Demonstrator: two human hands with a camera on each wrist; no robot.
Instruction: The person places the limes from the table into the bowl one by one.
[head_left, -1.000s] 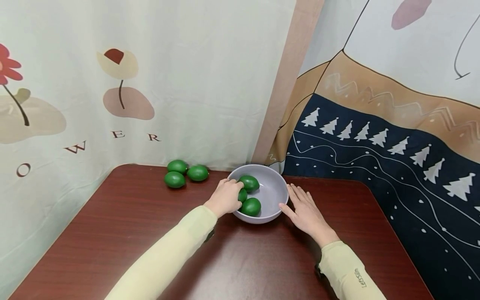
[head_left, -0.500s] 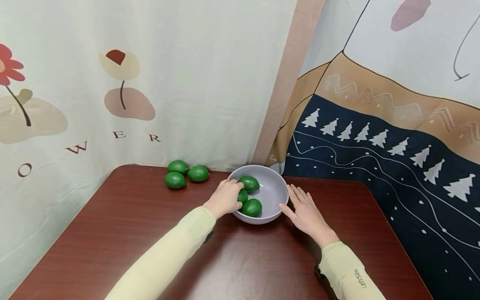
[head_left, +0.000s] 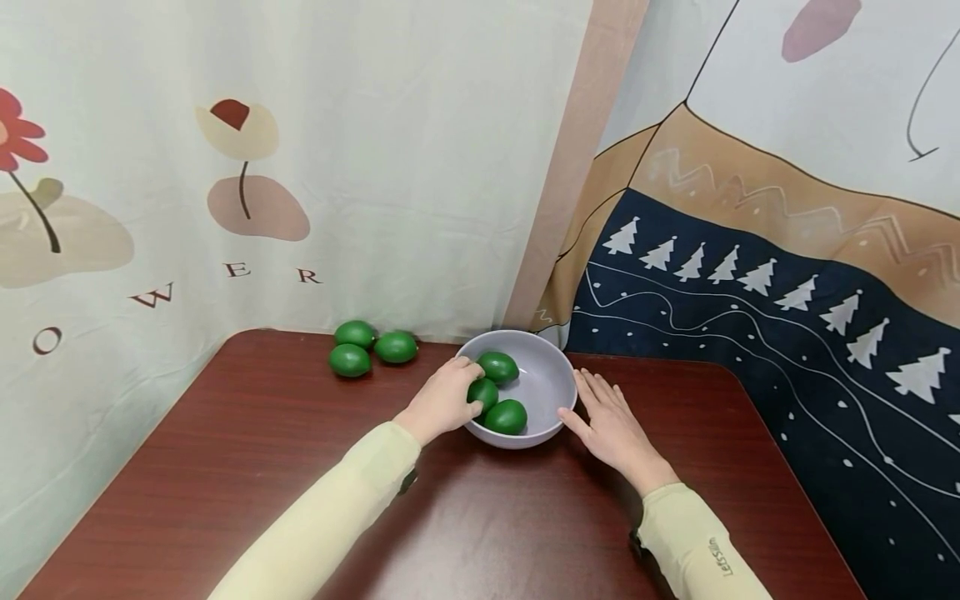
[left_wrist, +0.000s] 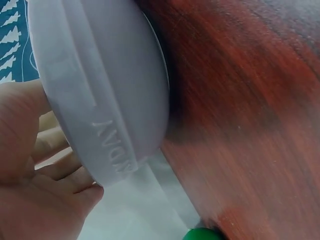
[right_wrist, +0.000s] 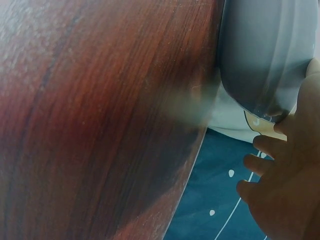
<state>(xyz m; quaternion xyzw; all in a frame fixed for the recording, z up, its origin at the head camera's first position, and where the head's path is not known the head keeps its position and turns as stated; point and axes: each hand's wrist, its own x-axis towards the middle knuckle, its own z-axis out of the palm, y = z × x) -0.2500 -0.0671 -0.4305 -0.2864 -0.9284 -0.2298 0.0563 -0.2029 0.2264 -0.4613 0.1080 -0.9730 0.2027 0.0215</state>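
Green middle fruit (head_left: 483, 393): inside the bowl at its left side, between the far fruit (head_left: 498, 367) and the near fruit (head_left: 507, 417).
Pale purple bowl (head_left: 546, 392): upright near the table's far edge, holding those three; the right part of its floor is bare.
Left hand (head_left: 444, 400): reaches over the left rim, thumb and fingers parted around the middle fruit; whether they grip it or merely touch it, I cannot tell.
Right hand (head_left: 611, 425): fingers extended, grasping nothing, laid against the bowl's right side.
Loose fruit: a back one (head_left: 355, 334), a front one (head_left: 349, 361) and a right one (head_left: 396, 347), clustered left of the bowl and apart from it.
Table (head_left: 225, 433): dark red wood grain, backed by a white curtain (head_left: 412, 167) and a navy tree-print cloth (head_left: 750, 375).
Rim trouble: a left wrist catching the rim could tip or slide the bowl, more so if the right hand lifted off; smooth, rounded fruit would probably roll if nudged.
Wrist views: the left one shows raised lettering (left_wrist: 114, 145) on the bowl's outer wall, hidden from the head camera; only the head view shows the bowl's contents.
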